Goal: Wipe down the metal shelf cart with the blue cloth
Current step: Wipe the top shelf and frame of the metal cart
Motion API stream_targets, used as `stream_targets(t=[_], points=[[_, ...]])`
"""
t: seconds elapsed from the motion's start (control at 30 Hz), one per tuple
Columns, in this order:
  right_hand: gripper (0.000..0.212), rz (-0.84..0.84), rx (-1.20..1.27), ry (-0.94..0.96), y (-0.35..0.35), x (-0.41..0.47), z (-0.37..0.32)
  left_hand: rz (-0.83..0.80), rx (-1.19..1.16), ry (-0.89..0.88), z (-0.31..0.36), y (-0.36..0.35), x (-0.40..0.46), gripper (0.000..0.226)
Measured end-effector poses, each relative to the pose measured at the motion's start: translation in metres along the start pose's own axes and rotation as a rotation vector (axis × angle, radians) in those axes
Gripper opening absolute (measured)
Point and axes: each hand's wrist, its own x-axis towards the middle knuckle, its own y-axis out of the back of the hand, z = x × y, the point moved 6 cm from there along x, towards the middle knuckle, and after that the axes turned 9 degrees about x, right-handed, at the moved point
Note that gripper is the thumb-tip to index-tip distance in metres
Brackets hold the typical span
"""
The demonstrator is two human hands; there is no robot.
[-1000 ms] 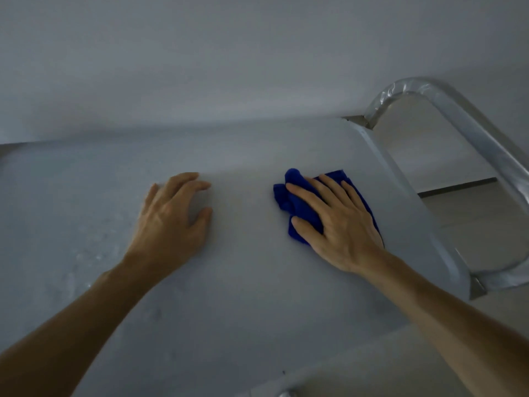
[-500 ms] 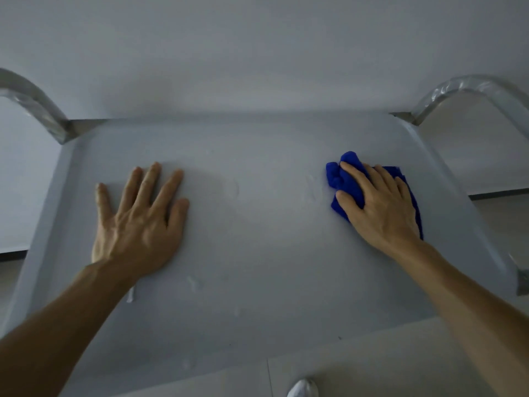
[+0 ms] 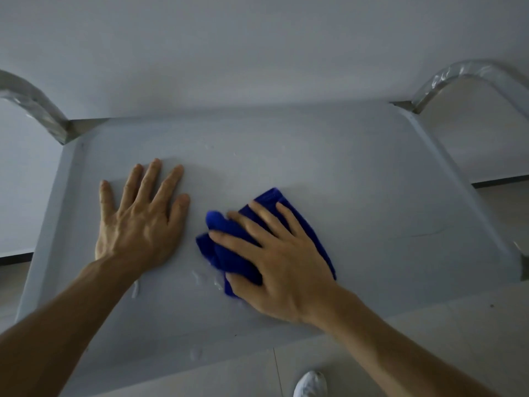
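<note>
Fingers (image 3: 257,222) of the right hand (image 3: 283,265) lie spread and nearly straight on a crumpled deep-blue cloth (image 3: 303,224), pressing it flat onto the grey metal top shelf of the cart (image 3: 372,181); the cloth sits under the palm and sticks out past the fingertips and the thumb side. Just beside it, the left hand (image 3: 137,224) rests flat on the shelf with fingers splayed, holding nothing. Small wet drops (image 3: 200,277) glisten on the shelf near the cloth's near edge.

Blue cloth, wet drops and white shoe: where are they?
blue cloth (image 3: 300,224): head view, bare fold beside the fingers.
wet drops (image 3: 200,277): head view, drops by the cloth.
white shoe (image 3: 310,385): head view, toe.
</note>
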Motion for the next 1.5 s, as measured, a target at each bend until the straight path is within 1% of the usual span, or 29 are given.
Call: stream_targets(t=[0.07, 0.13, 0.2, 0.3, 0.4, 0.47, 0.5, 0.53, 0.6, 0.67, 0.73, 0.8, 0.9, 0.93, 1.0, 1.1, 1.17, 1.23, 1.27, 1.33, 1.43, 1.5], points=[[0.058, -0.021, 0.01, 0.056, 0.008, -0.017, 0.015, 0.003, -0.001, 0.007, 0.001, 0.0, 0.0, 0.064], [0.057, -0.001, -0.009, 0.006, 0.023, -0.026, 0.043, 0.015, -0.019, 0.017, 0.003, 0.002, -0.001, 0.063], [0.057, 0.046, -0.027, -0.136, 0.041, -0.029, 0.079, 0.022, -0.03, 0.02, 0.003, 0.003, -0.002, 0.063], [0.06, 0.176, -0.06, -0.427, 0.059, -0.028, 0.123, 0.025, -0.03, 0.018, 0.004, 0.003, -0.002, 0.062], [0.056, 0.27, -0.081, -0.674, 0.052, -0.008, 0.125, 0.029, -0.022, 0.025, 0.003, 0.003, -0.001, 0.062], [0.056, 0.284, -0.021, -0.77, 0.041, 0.008, 0.105, 0.027, -0.025, 0.025, 0.002, 0.003, 0.0, 0.062], [0.057, 0.267, -0.013, -0.762, 0.035, 0.014, 0.088, 0.027, -0.026, 0.023, 0.002, 0.003, 0.001, 0.062], [0.058, 0.244, -0.032, -0.715, 0.028, 0.019, 0.066, 0.026, -0.028, 0.022, 0.002, 0.003, 0.001, 0.063], [0.06, 0.199, -0.038, -0.57, 0.012, 0.019, 0.015, 0.023, -0.024, 0.02, 0.001, 0.003, 0.001, 0.063], [0.062, 0.153, 0.037, -0.418, -0.005, 0.007, -0.032, 0.019, -0.013, 0.017, 0.0, 0.002, 0.0, 0.063], [0.062, 0.088, 0.087, -0.281, -0.018, -0.013, -0.06, 0.009, -0.001, 0.014, -0.001, 0.0, 0.0, 0.063], [0.062, 0.07, 0.123, -0.186, -0.017, -0.037, -0.063, 0.004, -0.003, 0.008, 0.0, 0.0, 0.0, 0.064], [0.059, 0.109, 0.11, -0.102, 0.004, -0.068, -0.035, 0.022, -0.029, 0.005, 0.002, 0.002, -0.001, 0.065], [0.057, 0.116, 0.075, -0.109, 0.012, -0.078, -0.019, 0.033, -0.036, 0.012, 0.002, 0.002, -0.001, 0.064], [0.053, 0.133, 0.01, -0.196, 0.029, -0.096, 0.018, 0.048, -0.039, 0.023, 0.002, 0.003, -0.002, 0.063], [0.053, 0.215, -0.031, -0.451, 0.047, -0.113, 0.062, 0.061, -0.047, 0.026, 0.004, 0.003, -0.003, 0.062], [0.054, 0.274, -0.058, -0.616, 0.046, -0.109, 0.065, 0.059, -0.047, 0.027, 0.003, 0.003, -0.002, 0.061], [0.055, 0.302, -0.1, -0.716, 0.039, -0.096, 0.048, 0.054, -0.042, 0.027, 0.002, 0.003, -0.002, 0.061], [0.057, 0.299, -0.108, -0.728, 0.033, -0.087, 0.035, 0.052, -0.036, 0.027, 0.002, 0.003, -0.002, 0.062], [0.062, 0.279, -0.081, -0.671, 0.018, -0.07, 0.002, 0.051, -0.025, 0.03, 0.001, 0.003, -0.001, 0.062], [0.066, 0.271, 0.016, -0.474, -0.011, -0.055, -0.057, 0.03, -0.009, 0.023, 0.0, 0.002, -0.001, 0.063], [0.066, 0.25, 0.082, -0.335, -0.024, -0.057, -0.086, 0.015, -0.004, 0.007, -0.001, 0.001, -0.001, 0.064]])
